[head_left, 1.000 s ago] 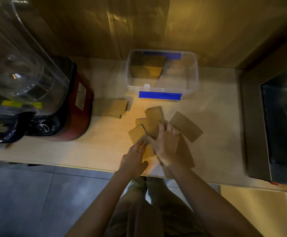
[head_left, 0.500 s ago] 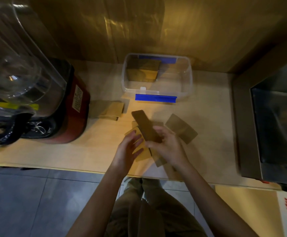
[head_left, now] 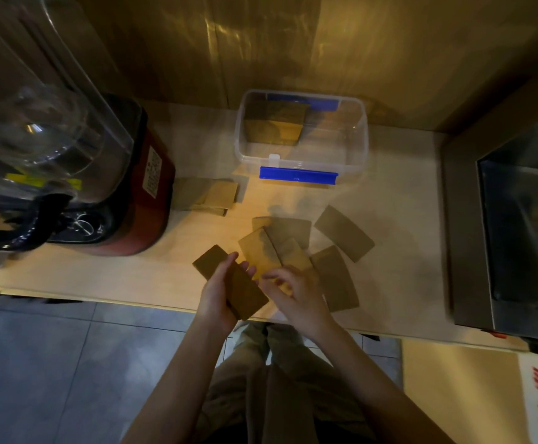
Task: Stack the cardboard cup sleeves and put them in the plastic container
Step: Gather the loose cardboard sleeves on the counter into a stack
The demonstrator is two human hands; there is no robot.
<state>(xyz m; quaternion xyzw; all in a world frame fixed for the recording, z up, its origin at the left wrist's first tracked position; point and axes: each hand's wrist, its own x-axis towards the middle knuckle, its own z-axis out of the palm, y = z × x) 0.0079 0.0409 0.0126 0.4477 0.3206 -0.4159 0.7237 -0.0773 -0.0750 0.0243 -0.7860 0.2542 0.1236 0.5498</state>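
The left hand (head_left: pixel 218 294) holds a sleeve stack (head_left: pixel 229 282) above the counter (head_left: pixel 399 200); the right hand (head_left: pixel 296 293) hovers empty, fingers curled, over loose sleeves (head_left: pixel 293 241) near the container (head_left: pixel 360 142).

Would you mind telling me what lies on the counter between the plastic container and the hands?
In the head view, loose cardboard sleeves lie overlapping between the container and the hands, left and right.

A pale wooden counter (head_left: pixel 107 277) spans the middle of the frame under warm, dim yellow light. Behind it, along the top, runs a glossy brown wall (head_left: pixel 261 43). Grey floor tiles (head_left: pixel 53 363) fill the lower left; a steel appliance (head_left: pixel 517 235) sits at right.
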